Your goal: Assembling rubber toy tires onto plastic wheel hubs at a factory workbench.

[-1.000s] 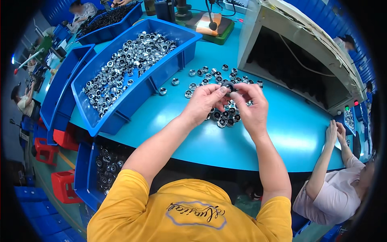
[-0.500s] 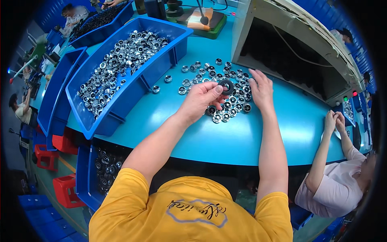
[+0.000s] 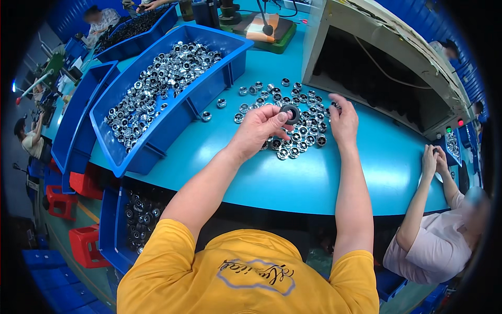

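Note:
Between the thumb and fingers of my left hand, a black rubber ring, like a small tyre, is held up above the table. Below and around it lie many small shiny silver wheel hubs with dark centres, loosely spread. My right hand is at the right edge of this spread, its fingers curled in. A small silver-and-dark piece, apparently a wheel hub, shows partly at those fingertips; the rest is hidden by the hand.
A blue bin full of hubs stands on the turquoise table to the left. A pale box-shaped machine with a dark opening is at the back right. Another person's hands are at the right. Below left, a lower bin holds dark wheels.
My right hand has drawn slightly to the right, and its fingers have curled in, with a small piece now at the fingertips. My left hand still holds the ring, turned slightly.

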A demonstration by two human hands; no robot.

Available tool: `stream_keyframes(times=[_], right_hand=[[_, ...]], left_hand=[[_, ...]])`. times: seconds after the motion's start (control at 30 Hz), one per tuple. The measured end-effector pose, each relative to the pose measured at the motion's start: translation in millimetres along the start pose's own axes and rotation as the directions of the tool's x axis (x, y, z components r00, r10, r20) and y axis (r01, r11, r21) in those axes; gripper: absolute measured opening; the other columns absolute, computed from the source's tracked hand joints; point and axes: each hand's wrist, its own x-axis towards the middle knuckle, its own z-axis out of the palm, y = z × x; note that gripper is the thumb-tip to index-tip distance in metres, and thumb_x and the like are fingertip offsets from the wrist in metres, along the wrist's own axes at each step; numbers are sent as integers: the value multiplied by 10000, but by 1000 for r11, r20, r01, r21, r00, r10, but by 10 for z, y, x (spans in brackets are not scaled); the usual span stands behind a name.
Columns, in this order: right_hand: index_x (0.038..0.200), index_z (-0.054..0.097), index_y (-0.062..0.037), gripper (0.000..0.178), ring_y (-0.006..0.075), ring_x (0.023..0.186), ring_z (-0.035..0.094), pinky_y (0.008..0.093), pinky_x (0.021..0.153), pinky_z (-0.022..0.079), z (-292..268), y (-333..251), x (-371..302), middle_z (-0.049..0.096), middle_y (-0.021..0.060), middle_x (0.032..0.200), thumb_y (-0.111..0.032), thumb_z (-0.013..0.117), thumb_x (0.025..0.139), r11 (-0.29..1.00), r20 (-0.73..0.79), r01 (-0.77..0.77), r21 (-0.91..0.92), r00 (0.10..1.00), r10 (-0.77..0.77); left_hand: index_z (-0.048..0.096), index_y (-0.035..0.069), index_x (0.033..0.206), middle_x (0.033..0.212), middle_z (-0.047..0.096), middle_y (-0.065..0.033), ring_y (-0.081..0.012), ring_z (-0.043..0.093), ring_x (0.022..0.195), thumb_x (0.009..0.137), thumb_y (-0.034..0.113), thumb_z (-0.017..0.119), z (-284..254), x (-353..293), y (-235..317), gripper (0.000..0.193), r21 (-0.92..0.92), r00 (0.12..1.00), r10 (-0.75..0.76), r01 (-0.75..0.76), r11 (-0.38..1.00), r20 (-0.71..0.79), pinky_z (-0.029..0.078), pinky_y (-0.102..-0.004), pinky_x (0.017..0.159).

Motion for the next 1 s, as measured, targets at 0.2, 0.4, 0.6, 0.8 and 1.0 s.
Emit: stream_keyframes(times=[0.2, 0.4, 0.6, 0.8, 1.0], right_hand=[[1211, 677, -17, 290, 79, 875, 643, 232, 792, 539, -106, -447, -49, 699, 34, 1017, -4, 724, 925, 654, 68, -103, 749, 995, 78], [1189, 684, -7, 286, 49, 868, 619, 214, 785, 520, -76, -745, -268, 684, 1, 988, -8, 751, 911, 487, 326, -282, 826, 945, -6], [1199, 690, -7, 299, 55, 879, 629, 216, 798, 520, -9, -766, -325, 698, 5, 987, -32, 755, 908, 562, 354, -268, 782, 934, -47], [1196, 701, -19, 307, 66, 910, 642, 230, 821, 532, -26, -784, -327, 703, 12, 1027, -28, 762, 895, 606, 386, -282, 744, 921, -45], [1197, 704, -24, 308, 56, 906, 633, 220, 795, 524, -13, -779, -340, 699, 4, 1030, -24, 762, 894, 598, 371, -263, 757, 926, -62]], left_hand=[[670, 12, 1119, 1116, 711, -73, -148, 695, 913, 932, 164, 793, -19, 10, -51, 271, 96, 995, 92, -87, 992, -42, 595, -290, 780], [615, 38, 1155, 982, 687, -26, -99, 662, 842, 761, 155, 936, 87, -54, 11, 522, 568, 911, 372, -213, 795, -178, 550, -247, 724], [685, 54, 1105, 952, 652, -24, -100, 621, 798, 718, 175, 945, 128, -67, 72, 481, 797, 805, 586, -295, 527, -90, 502, -237, 661], [697, 53, 1091, 952, 648, -26, -112, 605, 788, 719, 161, 931, 119, -72, 75, 453, 817, 801, 593, -289, 499, -79, 491, -249, 652], [705, 61, 1089, 948, 626, -21, -111, 590, 784, 721, 161, 927, 119, -74, 67, 442, 820, 786, 613, -302, 486, -74, 488, -246, 654]])
